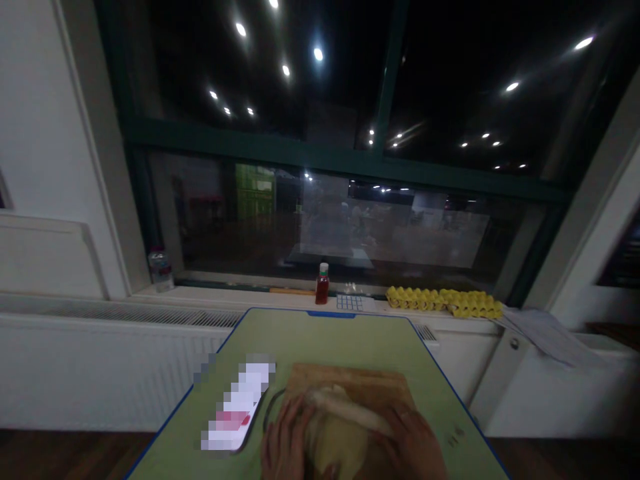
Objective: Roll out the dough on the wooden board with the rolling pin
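Observation:
A pale rolling pin (353,411) lies slantwise across a flat, yellowish sheet of dough (337,445), which rests on a wooden board (357,378). My left hand (286,440) is at the pin's left end, its fingers curved over that end and partly smeared by motion. On the other end, my right hand (416,441) has its fingers bent round the pin. Both palms and the lower part of the dough run out of the picture at the bottom.
A phone with a lit, pixelated screen (240,407) lies left of the board on the green table (330,333). Along the windowsill stand a sauce bottle (322,287), a clear bottle (161,270) and yellow egg cartons (445,301). A white radiator (115,367) runs below the window.

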Tool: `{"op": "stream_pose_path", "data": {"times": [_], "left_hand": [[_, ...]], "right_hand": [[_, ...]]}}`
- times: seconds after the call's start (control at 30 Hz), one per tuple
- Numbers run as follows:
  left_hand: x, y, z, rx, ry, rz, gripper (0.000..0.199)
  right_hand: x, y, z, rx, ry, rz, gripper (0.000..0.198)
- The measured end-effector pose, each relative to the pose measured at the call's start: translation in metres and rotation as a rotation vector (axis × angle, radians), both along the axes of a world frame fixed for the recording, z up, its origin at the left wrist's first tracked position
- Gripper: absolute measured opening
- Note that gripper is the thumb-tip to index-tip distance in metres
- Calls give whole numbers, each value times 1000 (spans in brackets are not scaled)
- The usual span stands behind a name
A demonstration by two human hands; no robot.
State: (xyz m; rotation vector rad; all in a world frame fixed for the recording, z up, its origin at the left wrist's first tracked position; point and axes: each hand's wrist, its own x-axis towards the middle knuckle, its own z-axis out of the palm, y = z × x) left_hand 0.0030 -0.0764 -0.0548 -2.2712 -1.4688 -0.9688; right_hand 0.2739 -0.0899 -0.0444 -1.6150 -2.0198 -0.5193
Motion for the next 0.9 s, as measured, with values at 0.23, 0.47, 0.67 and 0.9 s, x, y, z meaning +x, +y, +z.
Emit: {"op": "stream_pose_path", "data": {"times": [0.23,0.47,0.67,0.9], "left_hand": [[-11,2,21,-224,69,-248,82],[-1,4,38,-451,123,-298,92],[4,6,50,-514,181,-379,79],[3,6,46,-504,155,-377,65]], "right_hand": [[-6,0,24,-16,505,-123,44],[-9,-5,18,-181,375,-195,46],[-16,-9,24,-219,215,-226,43],[-20,-10,27,-271,128,-277,43]]}}
